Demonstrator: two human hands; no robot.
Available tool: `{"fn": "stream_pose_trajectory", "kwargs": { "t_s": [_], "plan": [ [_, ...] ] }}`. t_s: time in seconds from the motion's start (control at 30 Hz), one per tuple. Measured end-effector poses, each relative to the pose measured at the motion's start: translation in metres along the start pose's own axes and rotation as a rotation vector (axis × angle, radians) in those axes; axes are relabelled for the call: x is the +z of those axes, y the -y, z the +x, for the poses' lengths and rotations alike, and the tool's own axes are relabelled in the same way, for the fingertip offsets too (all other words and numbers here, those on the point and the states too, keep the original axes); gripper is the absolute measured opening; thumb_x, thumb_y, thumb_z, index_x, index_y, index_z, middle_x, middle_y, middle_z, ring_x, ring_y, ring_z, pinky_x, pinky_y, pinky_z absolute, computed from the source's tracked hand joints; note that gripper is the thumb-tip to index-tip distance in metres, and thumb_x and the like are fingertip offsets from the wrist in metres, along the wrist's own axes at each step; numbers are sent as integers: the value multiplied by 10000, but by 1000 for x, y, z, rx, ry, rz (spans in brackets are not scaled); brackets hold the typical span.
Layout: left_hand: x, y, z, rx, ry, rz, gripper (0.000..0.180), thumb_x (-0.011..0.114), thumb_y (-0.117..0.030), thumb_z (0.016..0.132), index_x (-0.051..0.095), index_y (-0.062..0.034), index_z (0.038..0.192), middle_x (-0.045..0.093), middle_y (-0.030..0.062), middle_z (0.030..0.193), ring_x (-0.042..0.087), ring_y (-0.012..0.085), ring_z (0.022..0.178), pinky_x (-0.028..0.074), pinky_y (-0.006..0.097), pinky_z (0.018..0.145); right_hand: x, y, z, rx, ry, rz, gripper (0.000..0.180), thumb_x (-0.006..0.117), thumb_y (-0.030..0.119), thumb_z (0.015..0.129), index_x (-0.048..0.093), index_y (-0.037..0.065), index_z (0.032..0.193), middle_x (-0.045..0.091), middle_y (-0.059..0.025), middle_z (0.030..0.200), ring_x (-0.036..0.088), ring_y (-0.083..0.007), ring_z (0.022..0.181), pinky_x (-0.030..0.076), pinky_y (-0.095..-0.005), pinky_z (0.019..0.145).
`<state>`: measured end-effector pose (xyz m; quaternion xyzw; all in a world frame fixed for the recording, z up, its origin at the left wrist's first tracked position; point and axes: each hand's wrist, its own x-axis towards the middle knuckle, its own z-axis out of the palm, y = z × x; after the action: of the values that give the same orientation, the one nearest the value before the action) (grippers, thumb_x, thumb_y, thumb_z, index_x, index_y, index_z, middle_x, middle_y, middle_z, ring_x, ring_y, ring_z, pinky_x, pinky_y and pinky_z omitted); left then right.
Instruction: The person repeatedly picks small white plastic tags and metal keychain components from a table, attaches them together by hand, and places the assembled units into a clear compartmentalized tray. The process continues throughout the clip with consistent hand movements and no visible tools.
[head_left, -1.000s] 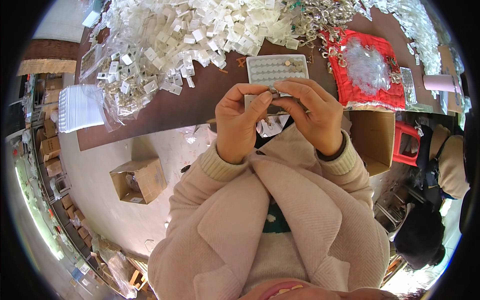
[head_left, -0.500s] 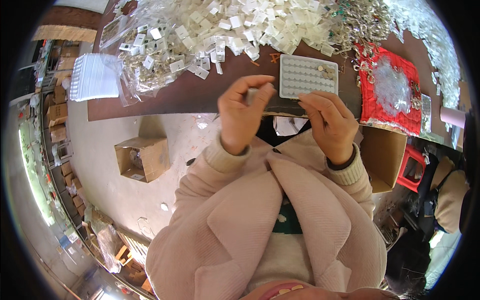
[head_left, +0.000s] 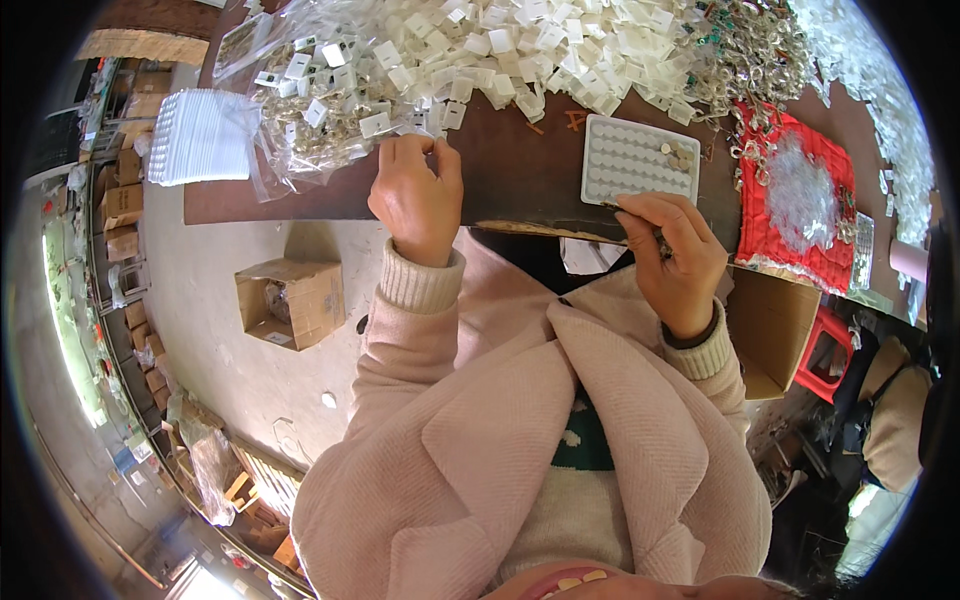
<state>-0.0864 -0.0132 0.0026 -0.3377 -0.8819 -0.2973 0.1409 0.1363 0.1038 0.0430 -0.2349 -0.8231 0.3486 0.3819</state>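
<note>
Along the near edge of the dark brown desk (head_left: 520, 180), both hands are working, seen from above with the pink sleeves coming up from the lower part of the view. Left hand (head_left: 415, 195) is reaching to the fringe of the heap of small white packets (head_left: 480, 50), its fingers curled down and pressing together on the packets at the heap's near border; whether one packet is actually pinched cannot be told. Right hand (head_left: 675, 250) is resting at the desk's near edge, just below the white dimpled tray (head_left: 638, 160), with thumb and fingers closing on a thin dark tool (head_left: 640, 222) whose tip is lying at the tray's near rim. That tray is lying flat near the desk's near edge, right of the middle, and is carrying a few small dull pieces (head_left: 678, 157) in its far right corner. Just right of the tray, a red tray (head_left: 800, 200) is holding a mound of clear, glassy bits. Toward the desk's left end, a stack of white ribbed sheets (head_left: 200, 135) is sitting beside clear bags of packets (head_left: 300, 130). On the floor (head_left: 200, 280) below the desk's left part, an open cardboard box (head_left: 290, 300) is standing, well apart from both hands. Under the desk's right end, another cardboard box (head_left: 765, 330) is standing open beside a red stool (head_left: 825, 350).
</note>
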Motion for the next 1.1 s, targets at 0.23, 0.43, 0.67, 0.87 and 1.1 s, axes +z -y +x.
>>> {"fn": "stream_pose_trajectory", "kwargs": {
  "t_s": [0.23, 0.43, 0.67, 0.87, 1.1],
  "plan": [
    [-14, -13, 3, 227, -104, -124, 100, 708, -32, 789, 609, -36, 780, 696, 113, 916, 672, 246, 683, 526, 325, 592, 7, 6, 2, 98, 0, 161, 197, 714, -87, 817, 710, 12, 988, 697, -111, 885, 679, -219, 746, 538, -295, 667],
    [-25, -45, -23, -48, 670, -1134, 68, 648, 77, 800, 598, 31, 794, 712, 180, 1110, 629, 105, 863, 507, 252, 716, 7, 9, 0, 75, -37, 406, 216, 715, -84, 821, 712, 15, 1013, 696, -98, 913, 671, -176, 749, 529, -262, 660],
    [-30, -63, -33, -436, 811, -1436, 195, 720, 48, 798, 659, 26, 981, 704, 105, 1089, 555, 41, 815, 462, 209, 715, 5, 10, 0, 86, -66, 277, 168, 702, -55, 866, 688, -3, 1024, 708, -106, 894, 704, -173, 801, 559, -249, 690],
    [-17, -69, -35, 56, 642, -1213, 414, 813, 51, 737, 670, 5, 1123, 680, 20, 1053, 517, 27, 721, 413, 184, 612, -4, 8, 0, 434, -52, 858, 161, 625, -16, 959, 640, -65, 1111, 710, -95, 926, 703, -138, 848, 585, -250, 725],
    [-17, -66, -41, -269, 599, -1380, 308, 782, 33, 819, 669, -15, 1102, 657, -8, 914, 543, 31, 760, 437, 181, 634, -8, 8, 1, 317, -84, 762, 158, 643, -46, 937, 673, -60, 1091, 700, -66, 948, 665, -111, 839, 550, -227, 704]
  ]
}}
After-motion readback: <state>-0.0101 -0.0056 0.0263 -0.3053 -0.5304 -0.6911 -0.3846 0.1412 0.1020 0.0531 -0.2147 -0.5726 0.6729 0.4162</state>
